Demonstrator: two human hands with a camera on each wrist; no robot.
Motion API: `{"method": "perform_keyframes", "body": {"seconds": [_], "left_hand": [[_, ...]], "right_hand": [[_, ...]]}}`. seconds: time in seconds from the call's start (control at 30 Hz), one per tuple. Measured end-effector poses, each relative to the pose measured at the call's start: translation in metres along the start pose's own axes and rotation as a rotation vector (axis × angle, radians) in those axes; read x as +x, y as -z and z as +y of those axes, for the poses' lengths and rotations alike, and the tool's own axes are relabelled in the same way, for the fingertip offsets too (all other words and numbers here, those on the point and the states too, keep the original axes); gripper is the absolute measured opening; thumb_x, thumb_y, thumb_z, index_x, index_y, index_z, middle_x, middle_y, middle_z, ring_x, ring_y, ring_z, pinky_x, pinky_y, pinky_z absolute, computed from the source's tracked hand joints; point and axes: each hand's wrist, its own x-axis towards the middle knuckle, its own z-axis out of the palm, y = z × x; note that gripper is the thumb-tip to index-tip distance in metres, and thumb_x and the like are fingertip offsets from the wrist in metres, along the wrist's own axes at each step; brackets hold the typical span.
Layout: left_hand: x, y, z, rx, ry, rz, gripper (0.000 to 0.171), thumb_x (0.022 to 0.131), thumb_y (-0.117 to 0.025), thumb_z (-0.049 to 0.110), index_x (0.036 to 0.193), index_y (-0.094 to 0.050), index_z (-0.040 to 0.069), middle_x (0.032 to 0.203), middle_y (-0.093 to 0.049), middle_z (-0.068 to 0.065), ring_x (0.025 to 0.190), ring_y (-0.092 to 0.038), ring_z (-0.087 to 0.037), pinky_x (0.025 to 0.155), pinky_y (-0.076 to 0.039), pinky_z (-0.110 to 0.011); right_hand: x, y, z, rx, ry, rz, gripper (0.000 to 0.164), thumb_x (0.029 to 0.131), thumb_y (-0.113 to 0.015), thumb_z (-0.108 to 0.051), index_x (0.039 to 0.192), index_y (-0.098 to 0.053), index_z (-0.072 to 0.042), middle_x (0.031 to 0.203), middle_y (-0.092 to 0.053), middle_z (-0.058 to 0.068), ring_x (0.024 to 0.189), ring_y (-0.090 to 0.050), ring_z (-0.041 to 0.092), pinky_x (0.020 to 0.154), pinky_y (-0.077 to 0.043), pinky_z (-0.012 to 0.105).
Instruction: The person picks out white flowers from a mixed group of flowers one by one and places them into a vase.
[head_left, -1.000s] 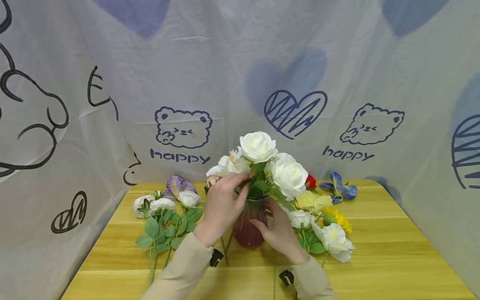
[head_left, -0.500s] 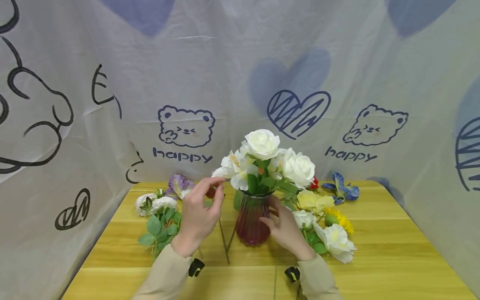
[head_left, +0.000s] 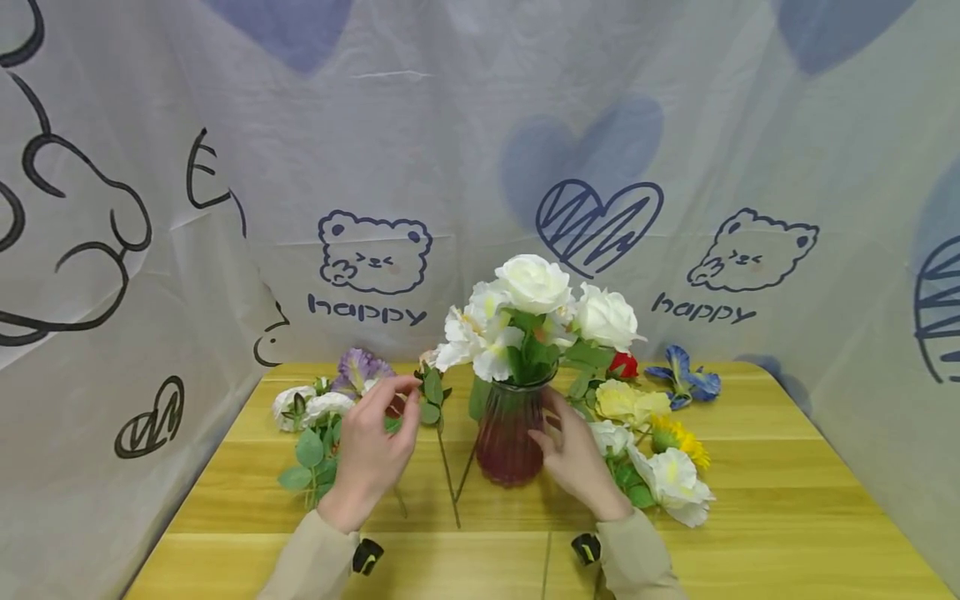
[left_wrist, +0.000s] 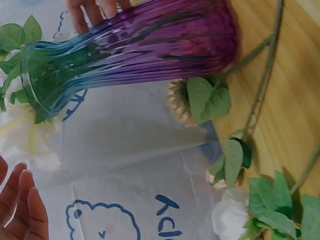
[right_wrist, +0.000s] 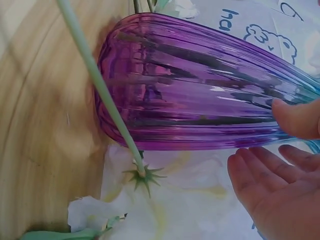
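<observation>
A ribbed glass vase [head_left: 512, 437], purple below and blue-green at the neck, stands upright on the table. It holds white roses [head_left: 534, 285] and white flowers with yellow centres [head_left: 480, 333]; their stems show through the glass. My right hand [head_left: 577, 458] holds the vase's right side, thumb at the front, fingers round the side; the right wrist view shows the thumb [right_wrist: 295, 117] over the glass. Left of the vase, my left hand [head_left: 375, 442] is raised with fingers loosely bent and nothing between them. The left wrist view shows its fingertips [left_wrist: 30, 200] apart from the vase.
Left on the table [head_left: 225, 500] lie white flowers [head_left: 326, 406] with green leaves and a purple flower [head_left: 360, 371]. Right lie a yellow flower [head_left: 630, 404], a sunflower [head_left: 678, 440], a white flower [head_left: 675, 485], a red flower [head_left: 622, 365] and a blue flower [head_left: 682, 377]. Bare stems [head_left: 450, 475] lie beside the vase.
My left hand has left the flowers in the vase and moved left and down. The right hand stays at the vase. The bouquet now shows more fully.
</observation>
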Motion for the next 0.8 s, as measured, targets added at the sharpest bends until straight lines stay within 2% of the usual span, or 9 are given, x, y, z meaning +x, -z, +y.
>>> {"method": "perform_keyframes", "body": {"seconds": [0.17,0.3,0.4,0.53,0.7,0.8], "left_hand": [[-0.008,0.005,-0.008,0.062,0.039,-0.05,0.018,0.085,-0.06,0.0,0.101,-0.065,0.008,0.089,-0.066,-0.001,0.068,-0.057,-0.008,0.056,-0.053,-0.026],[-0.014,0.011,-0.013,0.125,0.111,-0.131,0.019,0.084,-0.063,0.002,0.102,-0.064,0.009,0.095,-0.066,0.0,0.072,-0.058,-0.007,0.058,-0.052,-0.025],[-0.019,0.019,-0.018,0.177,0.17,-0.205,0.019,0.085,-0.063,0.005,0.102,-0.064,0.012,0.097,-0.066,0.001,0.075,-0.059,-0.008,0.059,-0.052,-0.026],[-0.025,0.034,-0.024,0.237,0.229,-0.286,0.016,0.085,-0.063,0.007,0.1,-0.064,0.013,0.095,-0.066,0.001,0.075,-0.06,-0.011,0.06,-0.052,-0.028],[-0.031,0.058,-0.03,0.31,0.323,-0.406,0.015,0.087,-0.061,0.01,0.101,-0.064,0.012,0.097,-0.066,-0.003,0.077,-0.062,-0.018,0.059,-0.054,-0.032],[-0.036,0.072,-0.034,0.348,0.39,-0.481,0.015,0.088,-0.061,0.013,0.102,-0.064,0.012,0.098,-0.066,-0.003,0.079,-0.063,-0.02,0.059,-0.054,-0.033]], "right_hand": [[-0.002,0.007,-0.001,-0.025,-0.029,0.034,0.057,0.085,-0.068,-0.004,0.136,-0.043,-0.003,0.12,-0.057,0.016,0.109,-0.057,0.031,0.09,-0.052,0.042],[-0.011,0.014,-0.005,-0.036,-0.084,0.1,0.039,0.086,-0.068,-0.012,0.121,-0.052,-0.007,0.103,-0.059,0.011,0.092,-0.061,0.024,0.079,-0.056,0.039],[-0.019,0.015,-0.01,0.011,-0.112,0.108,0.026,0.086,-0.068,-0.013,0.109,-0.055,-0.008,0.094,-0.058,0.006,0.083,-0.059,0.018,0.072,-0.056,0.035],[-0.026,0.01,-0.022,0.168,-0.146,-0.007,0.02,0.089,-0.065,-0.012,0.106,-0.058,-0.005,0.094,-0.061,0.007,0.084,-0.059,0.019,0.07,-0.055,0.031],[-0.03,-0.006,-0.04,0.378,-0.17,-0.212,0.025,0.093,-0.06,-0.011,0.113,-0.055,0.003,0.104,-0.06,0.02,0.092,-0.059,0.029,0.076,-0.055,0.031],[-0.03,-0.017,-0.05,0.487,-0.166,-0.302,0.028,0.094,-0.057,-0.012,0.115,-0.052,0.007,0.106,-0.059,0.022,0.092,-0.06,0.03,0.077,-0.056,0.032]]}}
